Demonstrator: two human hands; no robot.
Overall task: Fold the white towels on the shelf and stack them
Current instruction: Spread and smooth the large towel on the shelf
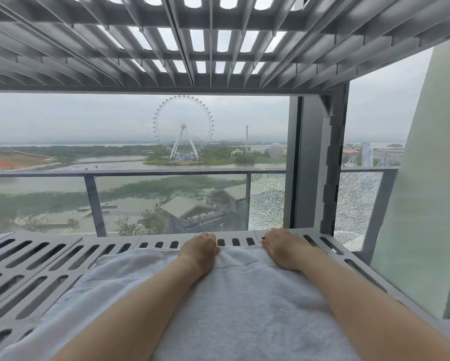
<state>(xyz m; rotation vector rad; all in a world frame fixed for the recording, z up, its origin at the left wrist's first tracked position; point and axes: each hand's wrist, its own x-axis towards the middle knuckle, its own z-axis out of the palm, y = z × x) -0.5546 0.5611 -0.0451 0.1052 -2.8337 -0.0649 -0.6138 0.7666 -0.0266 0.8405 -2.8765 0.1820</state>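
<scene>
Towel (247, 303), white and thick, is taken at its far edge by both hands. The fingers (208, 239) of the left hand (199, 252) are curled down over this edge, and the fingers (267, 243) of the right hand (281, 248) do the same a little to the side. The tips are hidden behind the knuckles, but both hands seem to grip the cloth and not only press on it. The two hands are apart, with a short piece of the edge between them, and both forearms lie over the cloth.

The towel lies spread on the grey slatted shelf (49, 259), on its right part, and reaches from the hands back to the near side of the picture. A woven band crosses it just behind the hands. On the left the cloth looks a bit wrinkled; I cannot tell if it is one layer or two.

I judge the towel soft and limp, light enough for two hands, and not slippery because of the terry pile. It will sag wherever it is not supported, so the best hold is at the two far corners or along the hem, with the hands wide apart to keep the edge straight for the fold. No finished stack is visible.

Above hangs another slatted shelf tier (218, 35), and behind is a window (166, 199).
</scene>
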